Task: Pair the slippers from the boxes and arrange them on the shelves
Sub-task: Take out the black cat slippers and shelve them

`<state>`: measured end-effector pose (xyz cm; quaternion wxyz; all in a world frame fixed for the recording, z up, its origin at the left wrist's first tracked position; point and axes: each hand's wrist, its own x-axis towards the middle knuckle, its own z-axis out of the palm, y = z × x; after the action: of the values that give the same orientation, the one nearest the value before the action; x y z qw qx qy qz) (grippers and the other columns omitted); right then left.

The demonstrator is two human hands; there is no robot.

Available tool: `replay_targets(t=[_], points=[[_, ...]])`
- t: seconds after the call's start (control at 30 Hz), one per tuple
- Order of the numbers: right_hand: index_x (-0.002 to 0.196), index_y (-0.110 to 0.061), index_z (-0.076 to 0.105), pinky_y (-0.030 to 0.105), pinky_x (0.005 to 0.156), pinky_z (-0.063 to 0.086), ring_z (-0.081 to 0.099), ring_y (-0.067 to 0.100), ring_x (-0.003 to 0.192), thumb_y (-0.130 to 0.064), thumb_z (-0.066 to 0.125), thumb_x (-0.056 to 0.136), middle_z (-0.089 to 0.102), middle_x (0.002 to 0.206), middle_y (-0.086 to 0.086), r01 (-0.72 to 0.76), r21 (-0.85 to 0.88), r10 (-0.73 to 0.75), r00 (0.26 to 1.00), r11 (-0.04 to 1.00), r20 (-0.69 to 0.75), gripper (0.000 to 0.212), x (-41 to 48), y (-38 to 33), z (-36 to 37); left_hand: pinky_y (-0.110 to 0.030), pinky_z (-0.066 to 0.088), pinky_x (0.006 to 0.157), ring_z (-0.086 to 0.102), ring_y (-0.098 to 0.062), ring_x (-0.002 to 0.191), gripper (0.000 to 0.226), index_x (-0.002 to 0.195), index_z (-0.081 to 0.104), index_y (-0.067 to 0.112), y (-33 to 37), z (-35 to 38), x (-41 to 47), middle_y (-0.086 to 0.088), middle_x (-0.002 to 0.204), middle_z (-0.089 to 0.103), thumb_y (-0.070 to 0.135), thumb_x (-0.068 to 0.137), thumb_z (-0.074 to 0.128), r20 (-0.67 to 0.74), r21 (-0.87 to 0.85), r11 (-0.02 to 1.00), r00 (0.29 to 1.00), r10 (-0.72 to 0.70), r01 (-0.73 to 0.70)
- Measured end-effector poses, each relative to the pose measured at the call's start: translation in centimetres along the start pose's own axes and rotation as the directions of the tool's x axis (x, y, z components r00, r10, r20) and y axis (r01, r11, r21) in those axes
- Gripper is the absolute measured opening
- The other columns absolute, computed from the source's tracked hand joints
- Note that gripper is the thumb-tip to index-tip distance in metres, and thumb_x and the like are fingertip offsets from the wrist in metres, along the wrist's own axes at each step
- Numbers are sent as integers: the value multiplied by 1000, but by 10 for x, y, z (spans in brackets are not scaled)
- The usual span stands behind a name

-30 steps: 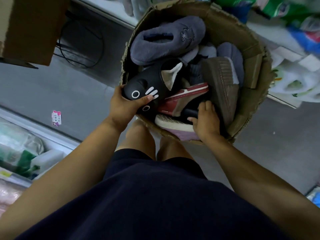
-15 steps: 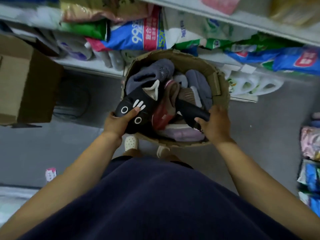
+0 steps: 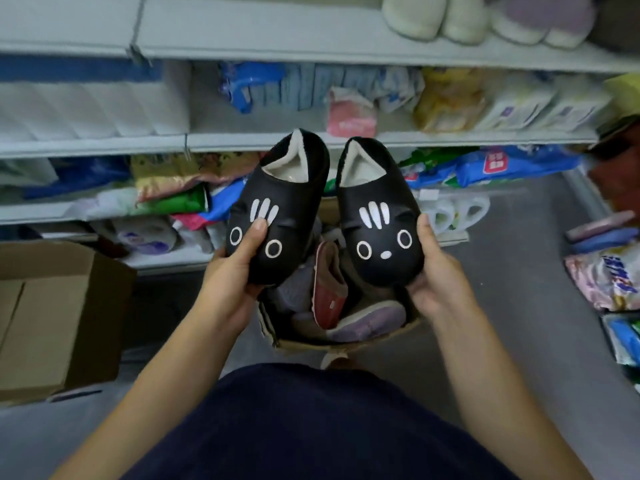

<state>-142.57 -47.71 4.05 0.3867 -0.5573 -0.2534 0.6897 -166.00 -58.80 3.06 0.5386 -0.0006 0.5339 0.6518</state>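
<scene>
Two matching black cat-face slippers with white lining are held up side by side above the cardboard box (image 3: 346,342). My left hand (image 3: 235,275) grips the toe of the left black slipper (image 3: 280,206), thumb on its face. My right hand (image 3: 434,268) grips the toe of the right black slipper (image 3: 377,216) from below and the side. Inside the box lie a red slipper (image 3: 329,289), a purple slipper (image 3: 367,322) and grey ones, partly hidden by the held pair. White and lilac slippers (image 3: 433,19) sit on the top shelf (image 3: 277,43).
Shelves ahead hold packets and tissue packs (image 3: 349,114). An open cardboard box (image 3: 52,317) stands on the floor at the left. More packaged goods (image 3: 609,275) are stacked at the right. Grey floor lies between.
Both hands have lifted out of the box, each with a black cat slipper, now held side by side. The view has tilted up toward the shelves.
</scene>
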Motion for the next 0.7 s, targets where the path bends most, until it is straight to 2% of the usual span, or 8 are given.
replay_targets(t=[0.17, 0.23, 0.3, 0.37, 0.47, 0.57, 0.63, 0.7], points=[[131, -15, 64, 47, 101, 52, 68, 25, 115, -60, 66, 76, 70, 126, 7, 45, 131, -67, 984, 990, 165, 71, 15, -59, 40, -49, 56, 94, 69, -29, 113, 72, 136, 60, 12, 40, 58, 5, -13, 126, 70, 43, 76, 85, 56, -74, 987, 988, 145, -140], [134, -17, 61, 47, 105, 49, 64, 25, 120, -61, 60, 79, 67, 131, 7, 26, 163, -67, 966, 986, 248, 71, 27, -84, 59, -48, 58, 89, 72, -27, 109, 76, 135, 60, 11, 59, 85, 9, -11, 121, 73, 44, 72, 87, 40, -81, 976, 977, 207, -203], [127, -19, 65, 43, 103, 50, 65, 23, 119, -58, 54, 89, 68, 129, 7, 11, 165, -59, 957, 986, 284, 55, 40, -113, 81, -44, 60, 86, 74, -23, 101, 76, 132, 60, 9, 78, 114, 16, -8, 116, 75, 43, 71, 88, -22, -81, 962, 965, 260, -261], [118, -18, 67, 42, 98, 53, 67, 23, 113, -54, 52, 95, 71, 124, 9, -26, 181, -23, 964, 983, 263, 44, 61, -137, 102, -45, 59, 90, 76, -22, 97, 72, 128, 61, 10, 94, 141, 31, -7, 112, 76, 41, 71, 90, -79, -97, 948, 951, 298, -304], [128, -17, 64, 39, 81, 60, 68, 24, 110, -55, 51, 96, 70, 124, 10, -82, 148, 31, 949, 986, 315, 51, 96, -162, 130, -43, 60, 86, 76, -23, 91, 66, 118, 59, 14, 114, 176, 67, -5, 109, 75, 44, 68, 90, -230, -84, 947, 931, 284, -310], [129, -14, 62, 39, 65, 63, 71, 24, 94, -48, 51, 99, 75, 106, 8, -72, 143, 22, 945, 987, 328, 46, 130, -173, 149, -43, 59, 90, 72, -26, 98, 81, 126, 54, 12, 127, 200, 104, -8, 119, 70, 49, 64, 89, -318, -54, 949, 906, 277, -309], [131, -12, 61, 40, 62, 63, 71, 25, 91, -48, 54, 99, 73, 114, 10, -44, 114, 8, 954, 993, 300, 48, 147, -178, 156, -45, 57, 94, 69, -25, 105, 89, 132, 41, 11, 128, 205, 121, -7, 126, 64, 43, 66, 91, -281, 25, 935, 895, 345, -353], [128, -12, 60, 43, 74, 62, 70, 26, 100, -51, 64, 93, 69, 124, 12, 95, -7, -90, 958, 995, 272, 53, 161, -180, 158, -47, 57, 95, 70, -21, 106, 101, 132, 41, 10, 123, 200, 131, -6, 122, 66, 43, 54, 97, -165, 162, 914, 903, 397, -372]])
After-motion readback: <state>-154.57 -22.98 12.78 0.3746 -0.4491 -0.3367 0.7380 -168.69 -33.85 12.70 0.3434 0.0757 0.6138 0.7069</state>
